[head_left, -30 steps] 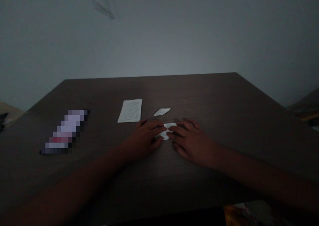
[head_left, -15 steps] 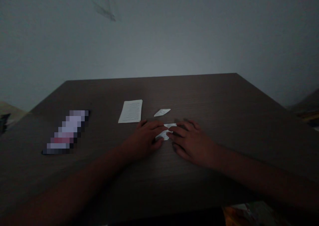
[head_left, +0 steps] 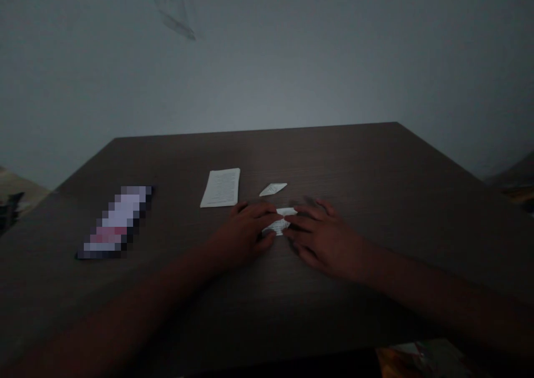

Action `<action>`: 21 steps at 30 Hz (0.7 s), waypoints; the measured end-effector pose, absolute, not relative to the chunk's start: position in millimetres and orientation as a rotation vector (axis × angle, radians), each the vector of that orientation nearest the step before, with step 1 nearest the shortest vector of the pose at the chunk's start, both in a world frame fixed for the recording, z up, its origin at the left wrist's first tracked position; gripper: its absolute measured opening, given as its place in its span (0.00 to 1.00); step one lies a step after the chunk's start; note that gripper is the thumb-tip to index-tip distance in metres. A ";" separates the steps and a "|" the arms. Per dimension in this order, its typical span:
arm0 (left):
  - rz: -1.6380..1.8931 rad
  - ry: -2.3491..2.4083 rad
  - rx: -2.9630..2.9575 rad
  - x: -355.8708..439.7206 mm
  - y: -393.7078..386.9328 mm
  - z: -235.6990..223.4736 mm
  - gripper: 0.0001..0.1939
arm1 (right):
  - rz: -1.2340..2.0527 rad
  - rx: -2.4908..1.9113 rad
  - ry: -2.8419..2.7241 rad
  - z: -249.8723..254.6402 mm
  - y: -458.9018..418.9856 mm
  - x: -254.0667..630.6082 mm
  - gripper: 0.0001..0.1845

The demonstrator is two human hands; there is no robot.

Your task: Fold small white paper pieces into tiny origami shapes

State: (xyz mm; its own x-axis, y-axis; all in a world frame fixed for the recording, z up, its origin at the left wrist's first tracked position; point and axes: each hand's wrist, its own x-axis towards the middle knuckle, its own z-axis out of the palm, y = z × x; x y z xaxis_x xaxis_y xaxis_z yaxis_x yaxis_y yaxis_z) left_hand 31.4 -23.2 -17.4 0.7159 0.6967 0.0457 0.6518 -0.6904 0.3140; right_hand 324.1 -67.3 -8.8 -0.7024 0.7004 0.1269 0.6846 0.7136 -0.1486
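A small white folded paper (head_left: 281, 223) lies on the dark wooden table (head_left: 375, 167), just in front of me. My left hand (head_left: 246, 232) pinches its left edge between forefinger and thumb. My right hand (head_left: 323, 239) meets it from the right, with its fingertips pressed down on the paper's right edge and the other fingers lying low over the table. Both hands hide most of the paper. The light is dim.
A printed white sheet (head_left: 221, 188) lies beyond my left hand. A small folded paper piece (head_left: 273, 189) sits just past the held paper. A long blurred-out object (head_left: 117, 221) lies at the left. Clutter shows past both table sides; a wall stands behind.
Both hands stay on the small paper. The fingertips have shifted slightly, and the view has drifted a little.
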 end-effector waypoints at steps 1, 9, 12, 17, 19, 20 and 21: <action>0.230 1.072 2.644 31.6 -23.5 -16.9 0.26 | 0.138 -1.115 -2.751 -8.2 -67.2 324.2 0.22; 0.209 1.090 2.618 36.7 -25.6 -13.2 0.24 | 0.063 -1.127 -2.801 -10.7 -73.2 319.2 0.22; 0.230 1.108 2.603 37.8 -26.2 -14.7 0.25 | 0.031 -1.154 -2.784 -11.9 -76.6 317.0 0.21; 0.195 1.123 2.585 39.6 -26.6 -13.4 0.25 | 0.040 -1.225 -2.744 -7.7 -74.4 319.4 0.20; 0.193 1.126 2.591 40.5 -27.5 -10.7 0.24 | 0.046 -1.257 -2.730 -6.2 -71.5 322.1 0.19; 0.200 1.124 2.598 40.9 -28.2 -9.3 0.24 | 0.041 -1.271 -2.723 -5.9 -70.2 323.4 0.19; 0.208 1.121 2.605 41.0 -29.0 -8.0 0.24 | 0.032 -1.282 -2.715 -5.9 -69.1 324.3 0.19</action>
State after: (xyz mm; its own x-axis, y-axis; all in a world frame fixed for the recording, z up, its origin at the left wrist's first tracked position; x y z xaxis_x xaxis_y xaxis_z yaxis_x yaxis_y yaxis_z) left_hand 41.0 -29.0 -8.0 0.6857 0.7277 0.0155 0.6848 -0.6522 0.3253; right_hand 324.3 -69.1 -5.9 -0.6275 0.7700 0.1158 0.7670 0.6368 -0.0781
